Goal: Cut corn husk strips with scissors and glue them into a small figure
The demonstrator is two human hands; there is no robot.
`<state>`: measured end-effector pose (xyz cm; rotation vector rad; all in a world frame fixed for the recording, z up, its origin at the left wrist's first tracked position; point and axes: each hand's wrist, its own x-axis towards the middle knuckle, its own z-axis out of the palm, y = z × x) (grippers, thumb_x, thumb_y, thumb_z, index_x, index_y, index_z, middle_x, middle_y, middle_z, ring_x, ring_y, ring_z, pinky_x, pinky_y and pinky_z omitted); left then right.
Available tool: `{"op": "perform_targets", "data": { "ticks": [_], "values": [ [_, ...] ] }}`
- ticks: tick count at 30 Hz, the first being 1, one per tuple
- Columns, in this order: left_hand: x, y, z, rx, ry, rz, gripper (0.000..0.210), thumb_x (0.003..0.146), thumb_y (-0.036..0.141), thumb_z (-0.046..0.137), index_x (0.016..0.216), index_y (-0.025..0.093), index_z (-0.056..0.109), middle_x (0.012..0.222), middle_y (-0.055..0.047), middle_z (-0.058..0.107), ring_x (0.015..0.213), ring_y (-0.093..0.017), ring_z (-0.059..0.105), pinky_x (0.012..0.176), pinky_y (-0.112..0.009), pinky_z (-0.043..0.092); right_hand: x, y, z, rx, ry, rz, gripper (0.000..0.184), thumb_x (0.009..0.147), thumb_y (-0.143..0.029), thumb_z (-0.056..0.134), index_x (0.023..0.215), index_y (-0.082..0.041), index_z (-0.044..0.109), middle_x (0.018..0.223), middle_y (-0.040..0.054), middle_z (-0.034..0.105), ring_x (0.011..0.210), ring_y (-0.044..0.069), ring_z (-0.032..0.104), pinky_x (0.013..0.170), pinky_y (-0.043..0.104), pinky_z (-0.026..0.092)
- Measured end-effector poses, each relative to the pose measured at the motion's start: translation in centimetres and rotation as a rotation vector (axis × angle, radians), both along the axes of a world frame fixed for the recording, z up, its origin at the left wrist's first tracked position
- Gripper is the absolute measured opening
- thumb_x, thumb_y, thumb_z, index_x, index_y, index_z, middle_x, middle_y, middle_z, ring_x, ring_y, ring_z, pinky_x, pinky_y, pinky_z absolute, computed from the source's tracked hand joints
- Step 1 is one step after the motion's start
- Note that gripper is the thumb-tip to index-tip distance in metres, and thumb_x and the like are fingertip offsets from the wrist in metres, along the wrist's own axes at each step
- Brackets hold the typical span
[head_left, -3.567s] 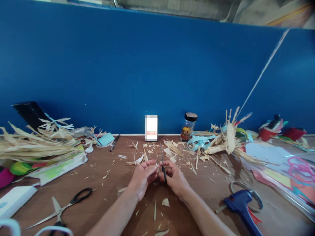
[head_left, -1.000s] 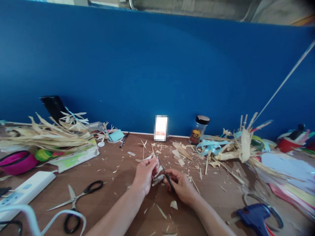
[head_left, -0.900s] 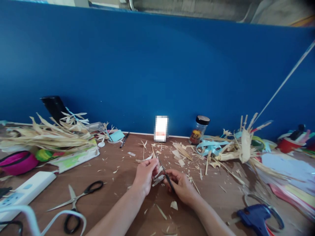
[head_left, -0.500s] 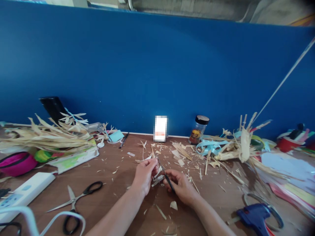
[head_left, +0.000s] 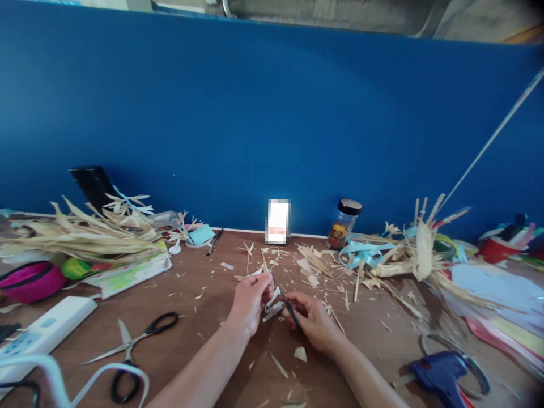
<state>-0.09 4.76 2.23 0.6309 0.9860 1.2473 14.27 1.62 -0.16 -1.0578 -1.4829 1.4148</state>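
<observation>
My left hand (head_left: 251,300) is closed in a pinch over the middle of the table. A thin pale strip of dried husk (head_left: 264,262) sticks up from its fingertips. My right hand (head_left: 312,322) is wrapped round a slim black tool (head_left: 292,313), whose narrow end points up and left at the left fingertips. Whether the tool is tweezers or a blade, I cannot make out. Pale husk scraps (head_left: 274,309) lie under and between both hands.
Open scissors (head_left: 127,345) and a white power strip (head_left: 51,331) lie at left, below a pile of dried corn husks (head_left: 85,241). A lidded jar (head_left: 341,226) stands by the blue partition (head_left: 272,124). A blue glue gun (head_left: 440,374) rests at lower right, near a tape ring (head_left: 478,377).
Both hands keep nearly the same place and hold. The tool and husk strip barely differ; the whole view has shifted very slightly.
</observation>
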Motion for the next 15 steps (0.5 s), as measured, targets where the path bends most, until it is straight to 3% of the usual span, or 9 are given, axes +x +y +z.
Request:
{"op": "perform_targets", "data": {
  "ticks": [15],
  "values": [
    [0.01, -0.05, 0.02, -0.009, 0.012, -0.012, 0.022, 0.061, 0.031, 0.069, 0.064, 0.012, 0.058, 0.047, 0.005, 0.047, 0.041, -0.003, 0.040, 0.041, -0.014, 0.033, -0.12, 0.20, -0.46, -0.041, 0.035, -0.035, 0.029, 0.073, -0.038, 0.062, 0.092, -0.017, 0.060, 0.060, -0.0033, 0.052, 0.048, 0.007, 0.041, 0.046, 0.018, 0.035]
  ]
}}
